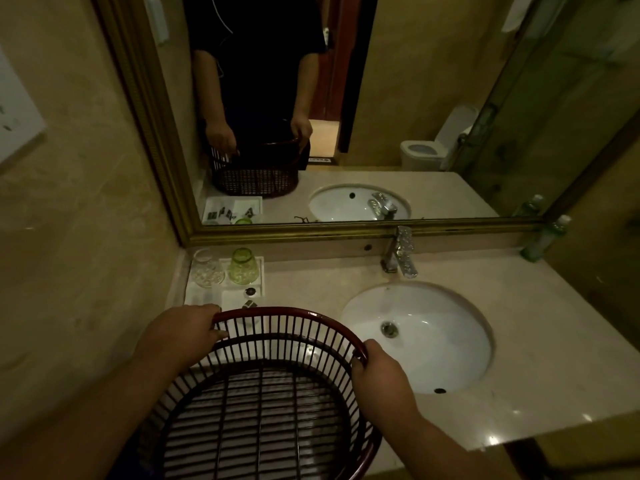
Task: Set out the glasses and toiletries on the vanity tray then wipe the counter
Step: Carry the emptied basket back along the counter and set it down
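Both hands grip the rim of a dark red slatted plastic basket [263, 393] at six o'clock: left hand [183, 330] fingers clenched on it, right hand [379, 372] likewise. On the white vanity tray [261, 271] at ten o'clock stand an upturned clear glass [207, 268], a green glass [243, 266] and small toiletries [250, 297]. The setting-out looks largely done; wiping the beige stone tabletop [311, 282] seems left.

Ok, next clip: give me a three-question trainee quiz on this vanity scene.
1. True or false: both glasses stand on the tray.
2. What do the left hand and right hand grip?
A. the faucet
B. the basket rim
C. a cloth
3. Fill in: the green glass stands to the ___ of the clear glass.

Key: 1 true; 2 B; 3 right.
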`<control>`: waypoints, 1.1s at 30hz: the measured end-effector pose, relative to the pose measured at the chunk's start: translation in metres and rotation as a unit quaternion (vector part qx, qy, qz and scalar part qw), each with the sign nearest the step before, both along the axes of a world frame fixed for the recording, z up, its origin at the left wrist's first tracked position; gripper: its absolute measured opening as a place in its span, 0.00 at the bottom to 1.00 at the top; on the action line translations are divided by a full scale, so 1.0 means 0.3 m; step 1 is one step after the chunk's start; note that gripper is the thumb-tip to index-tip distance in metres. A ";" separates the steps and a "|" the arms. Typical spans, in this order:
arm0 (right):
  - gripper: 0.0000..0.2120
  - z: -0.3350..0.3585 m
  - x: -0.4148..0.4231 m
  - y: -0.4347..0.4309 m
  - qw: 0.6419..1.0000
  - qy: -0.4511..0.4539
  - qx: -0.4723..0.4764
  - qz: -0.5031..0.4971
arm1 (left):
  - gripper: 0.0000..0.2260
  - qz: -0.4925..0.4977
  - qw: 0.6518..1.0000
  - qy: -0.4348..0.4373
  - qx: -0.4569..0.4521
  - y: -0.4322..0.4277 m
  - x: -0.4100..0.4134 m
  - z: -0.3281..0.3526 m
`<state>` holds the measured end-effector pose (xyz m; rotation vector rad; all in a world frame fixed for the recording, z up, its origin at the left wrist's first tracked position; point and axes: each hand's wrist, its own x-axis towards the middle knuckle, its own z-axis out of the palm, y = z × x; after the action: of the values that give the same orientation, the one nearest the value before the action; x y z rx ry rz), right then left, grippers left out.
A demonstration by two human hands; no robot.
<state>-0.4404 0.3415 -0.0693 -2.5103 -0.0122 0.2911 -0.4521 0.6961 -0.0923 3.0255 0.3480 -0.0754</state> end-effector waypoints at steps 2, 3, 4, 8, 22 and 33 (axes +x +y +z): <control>0.06 -0.002 0.001 0.001 1.000 -0.005 0.003 -0.003 | 0.15 0.002 1.000 0.002 -0.005 -0.004 -0.001 0.008; 0.06 -0.004 0.002 0.001 1.000 -0.007 0.002 -0.003 | 0.15 0.004 1.000 0.003 -0.007 -0.006 -0.002 0.012; 0.06 -0.007 0.002 0.001 1.000 -0.009 -0.001 -0.002 | 0.14 0.008 1.000 0.006 -0.009 -0.008 -0.002 0.015; 0.08 -0.014 0.003 0.001 1.000 -0.019 -0.003 0.003 | 0.13 0.017 1.000 0.009 -0.004 -0.013 -0.002 0.025; 0.08 -0.061 0.048 -0.043 0.999 -0.029 -0.029 0.028 | 0.16 0.066 0.993 0.081 -0.051 -0.036 -0.088 0.112; 0.07 -0.047 0.093 -0.097 0.998 -0.002 0.012 0.063 | 0.09 0.310 0.908 -0.062 -0.276 -0.167 -0.543 0.134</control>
<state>-0.4124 0.3125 -0.0833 -2.4903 -0.1744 0.3355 -0.6149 0.6461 -0.0521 2.2312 1.0479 0.0585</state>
